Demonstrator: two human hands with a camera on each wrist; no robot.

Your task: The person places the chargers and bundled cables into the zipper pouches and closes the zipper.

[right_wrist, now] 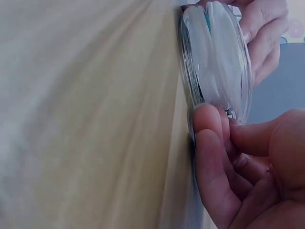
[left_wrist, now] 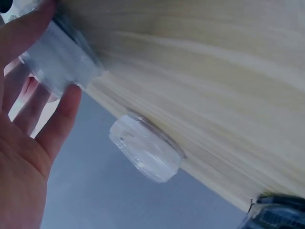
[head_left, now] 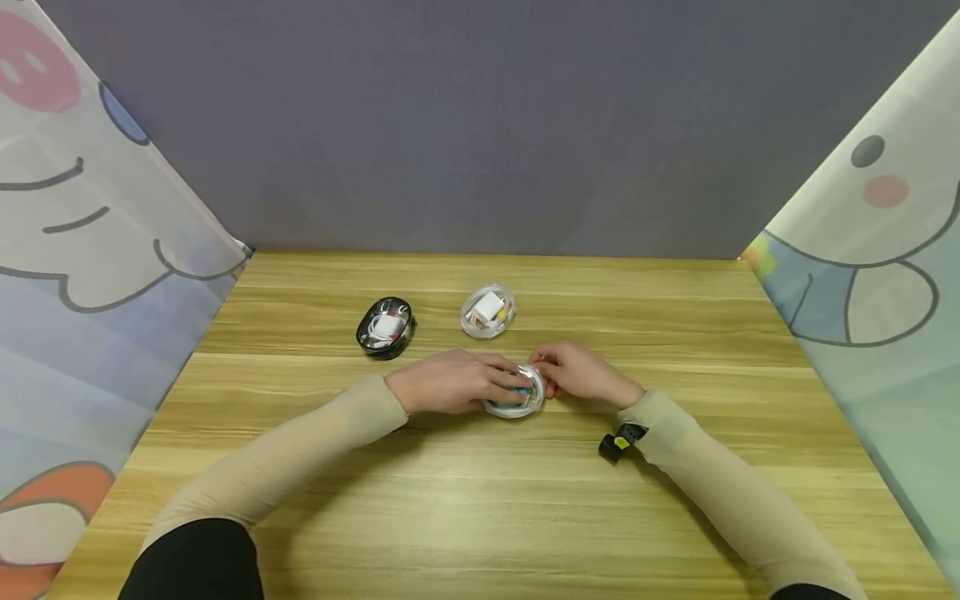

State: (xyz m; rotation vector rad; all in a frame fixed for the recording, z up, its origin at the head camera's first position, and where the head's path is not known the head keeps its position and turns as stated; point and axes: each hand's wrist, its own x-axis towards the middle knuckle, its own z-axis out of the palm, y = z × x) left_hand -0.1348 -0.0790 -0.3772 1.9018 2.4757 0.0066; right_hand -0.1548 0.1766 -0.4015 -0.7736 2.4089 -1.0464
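A small round clear zip pouch (head_left: pixel 537 390) with white trim lies on the wooden table, something blue inside it. My left hand (head_left: pixel 457 381) reaches over it from the left, and the left wrist view has thumb and fingers on opposite sides of the pouch (left_wrist: pixel 62 59). At its right end my right hand (head_left: pixel 583 372) pinches the zipped edge between thumb and fingers. A small metal bit of the zipper (right_wrist: pixel 229 113) peeks out beside those fingertips in the right wrist view. My left fingers cover much of the pouch top.
Behind my hands lies another clear pouch (head_left: pixel 487 311) holding a white charger and cable. A black-trimmed clear pouch (head_left: pixel 386 327) with a white charger sits farther left. A grey panel (head_left: pixel 495 125) borders the table's back edge; printed cloths (head_left: pixel 862 275) flank both sides.
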